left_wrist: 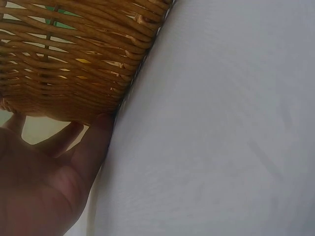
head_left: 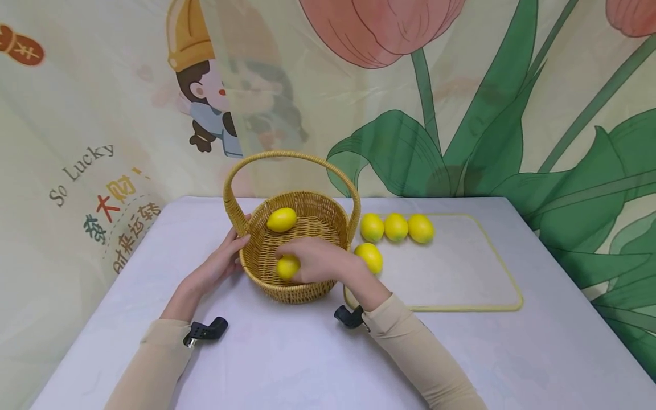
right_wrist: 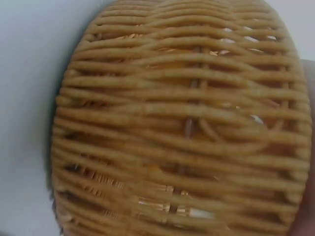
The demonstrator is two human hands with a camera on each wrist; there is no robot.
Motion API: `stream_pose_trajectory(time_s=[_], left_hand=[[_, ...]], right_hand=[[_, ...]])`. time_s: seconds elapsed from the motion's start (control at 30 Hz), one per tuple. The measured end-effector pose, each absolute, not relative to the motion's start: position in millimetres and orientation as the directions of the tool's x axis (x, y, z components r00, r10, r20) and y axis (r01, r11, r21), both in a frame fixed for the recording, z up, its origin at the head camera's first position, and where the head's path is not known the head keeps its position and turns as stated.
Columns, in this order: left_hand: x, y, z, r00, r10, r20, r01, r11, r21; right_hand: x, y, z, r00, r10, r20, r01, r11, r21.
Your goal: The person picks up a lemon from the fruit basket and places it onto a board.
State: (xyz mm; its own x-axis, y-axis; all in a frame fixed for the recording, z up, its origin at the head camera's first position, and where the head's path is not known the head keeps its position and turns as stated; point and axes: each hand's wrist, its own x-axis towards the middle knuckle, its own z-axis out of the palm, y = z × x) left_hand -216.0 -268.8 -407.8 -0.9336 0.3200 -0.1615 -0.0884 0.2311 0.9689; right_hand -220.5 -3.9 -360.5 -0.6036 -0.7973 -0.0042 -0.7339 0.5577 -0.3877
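Note:
A round wicker basket with a tall arched handle stands on the table. Against its left side, by the handle's base, my left hand grips it; in the left wrist view the fingers press the woven wall low down. My right hand is inside the basket, its fingers round a lemon close to the near wall. Behind that, another lemon lies by the far left wall. In the right wrist view the basket's weave hides the right fingers and the held lemon.
Right of the basket lies a pale yellow-edged tray. Three lemons line its back left part, and a single lemon sits nearer, beside the right forearm. A white cloth covers the table; a printed curtain hangs behind.

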Motion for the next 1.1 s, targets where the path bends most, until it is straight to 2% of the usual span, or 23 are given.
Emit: stream_pose_trajectory(time_s=[0.67, 1.1], left_hand=[[-214.8, -274.1, -406.0, -0.932, 0.331, -0.148, -0.072, 0.233, 0.97], [-216.9, -270.1, -405.5, -0.927, 0.337, -0.162, -0.086, 0.229, 0.97]], right_hand=[[-219.9, 20.9, -349.2, -0.637, -0.769, 0.045, -0.687, 0.541, -0.485], [-213.5, 34.3, -342.5, -0.668, -0.74, 0.078, -0.668, 0.55, -0.501]])
